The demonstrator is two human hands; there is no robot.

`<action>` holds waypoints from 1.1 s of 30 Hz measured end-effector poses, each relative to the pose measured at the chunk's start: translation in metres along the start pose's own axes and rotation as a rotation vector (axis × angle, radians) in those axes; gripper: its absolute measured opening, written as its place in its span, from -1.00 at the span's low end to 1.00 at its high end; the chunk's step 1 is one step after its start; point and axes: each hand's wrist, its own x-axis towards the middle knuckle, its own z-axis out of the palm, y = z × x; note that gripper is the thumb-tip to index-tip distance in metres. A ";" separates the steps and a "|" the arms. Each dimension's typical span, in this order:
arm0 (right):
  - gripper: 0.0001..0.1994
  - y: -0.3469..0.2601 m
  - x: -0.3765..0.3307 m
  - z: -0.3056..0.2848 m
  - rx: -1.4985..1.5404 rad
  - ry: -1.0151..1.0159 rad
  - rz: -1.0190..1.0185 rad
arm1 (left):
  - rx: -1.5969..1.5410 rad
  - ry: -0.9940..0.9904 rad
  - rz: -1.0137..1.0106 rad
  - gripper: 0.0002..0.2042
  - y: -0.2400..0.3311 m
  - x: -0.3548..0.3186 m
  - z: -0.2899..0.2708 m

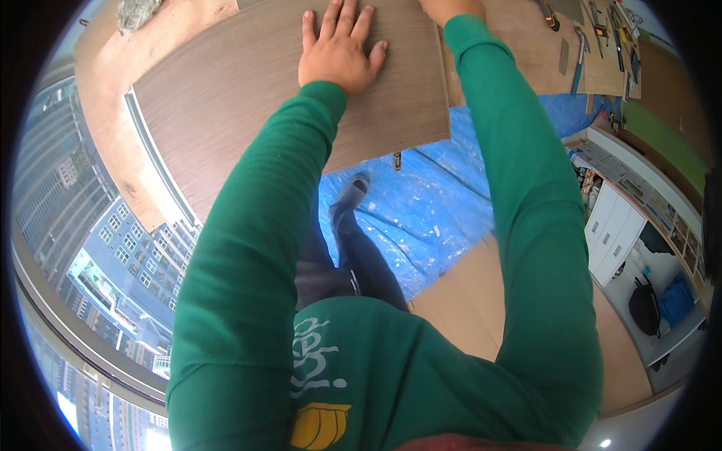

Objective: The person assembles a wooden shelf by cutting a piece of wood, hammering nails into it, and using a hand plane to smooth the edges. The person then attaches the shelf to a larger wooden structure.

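A wide brown wood-grain panel [248,83] lies on the worktable in front of me. My left hand [338,49] rests flat on it, palm down, with the fingers spread. Up at the top edge of the view, my right hand [451,7] is beside the panel's right edge. Its fingers are cut off by the frame, so whatever it holds or touches is hidden. A small metal fitting [397,160] pokes out below the panel's near edge.
Hand tools, among them a blue-handled hammer [578,60], lie on the worktable [519,52] to the right. Blue plastic sheeting [421,218] and cardboard [462,297] cover the floor. A white drawer cabinet [613,233] stands at right; a window [113,248] is at left.
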 end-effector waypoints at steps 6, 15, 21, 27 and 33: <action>-0.39 0.011 -0.001 0.009 -0.020 0.065 -0.027 | -0.194 -0.001 0.010 -0.30 0.000 0.005 -0.006; -0.36 0.020 -0.007 0.020 -0.015 0.097 -0.050 | -0.164 0.014 -0.007 -0.33 0.004 -0.001 -0.008; -0.42 0.031 -0.023 0.021 0.011 0.128 -0.084 | -0.173 -0.022 -0.006 -0.32 0.005 0.001 -0.007; -0.50 0.034 -0.061 0.021 0.173 0.138 -0.111 | -0.152 -0.036 -0.021 -0.32 0.004 0.000 -0.008; -0.49 0.055 -0.099 0.028 0.116 0.110 -0.033 | -0.152 -0.031 -0.022 -0.32 0.007 0.000 -0.010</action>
